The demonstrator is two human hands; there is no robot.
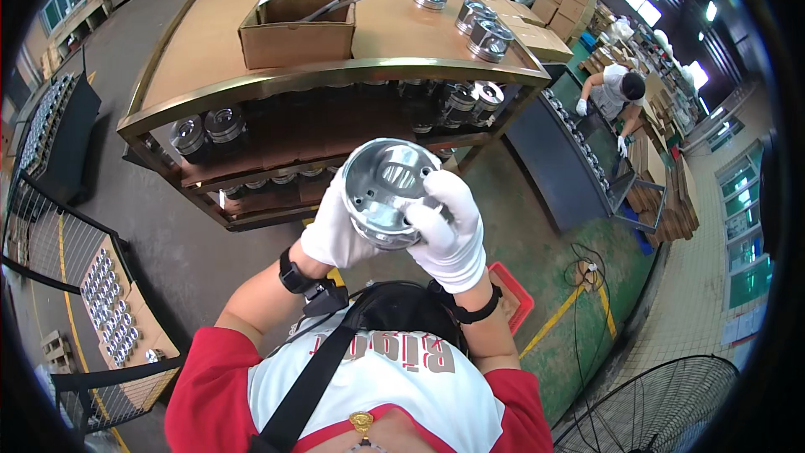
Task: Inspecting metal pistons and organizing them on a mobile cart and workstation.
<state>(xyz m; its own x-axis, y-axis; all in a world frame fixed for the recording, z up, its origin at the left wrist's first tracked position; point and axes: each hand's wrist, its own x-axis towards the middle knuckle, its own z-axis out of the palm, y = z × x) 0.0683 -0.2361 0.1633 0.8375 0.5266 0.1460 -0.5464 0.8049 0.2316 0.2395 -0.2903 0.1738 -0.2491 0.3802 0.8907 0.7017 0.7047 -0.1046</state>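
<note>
A shiny metal engine piston [379,205] is held up in front of my chest, its hollow inside turned toward me. My left hand [334,231], in a white glove, grips its left side and underside. The fingers of that hand are mostly hidden behind the piston. On its right, my right hand [453,239], also white-gloved, closes on the rim, with thumb and fingers bent at the near edge and inner wall. Beyond my hands stands a metal-framed cart [327,75] with cardboard-lined shelves. Several more pistons [490,39] stand on its top.
An open cardboard box [298,44] with thin tools sits on the cart. More pistons [225,124] fill its lower shelves. Left is a board of pistons [109,310]. At right a co-worker [616,92] leans over a dark bench. A red crate [511,294], cables [587,277] and a fan [662,407] are nearby.
</note>
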